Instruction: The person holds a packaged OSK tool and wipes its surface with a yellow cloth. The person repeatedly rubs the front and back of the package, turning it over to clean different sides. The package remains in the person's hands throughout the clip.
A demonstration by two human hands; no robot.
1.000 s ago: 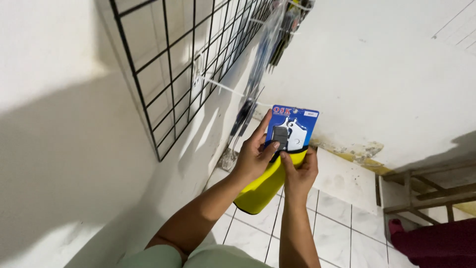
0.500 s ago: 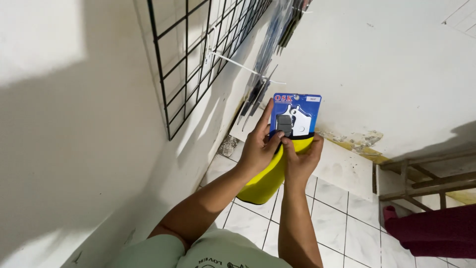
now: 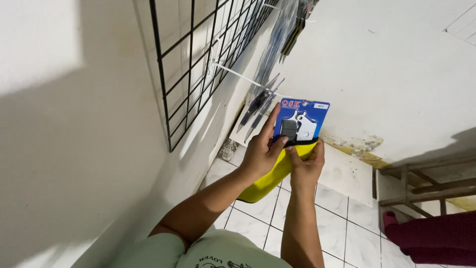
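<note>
Between left hand and right hand sits a blue blister card.

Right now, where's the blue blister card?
Head view, centre: the blue blister card is held up by the left hand and right hand, below the black wire grid.

Single head-worn view, looking steeply down past both forearms toward the white tiled floor. Tilted toward the black wire grid panel on the white wall at left. Close on the raised hands, mid-frame.
</note>
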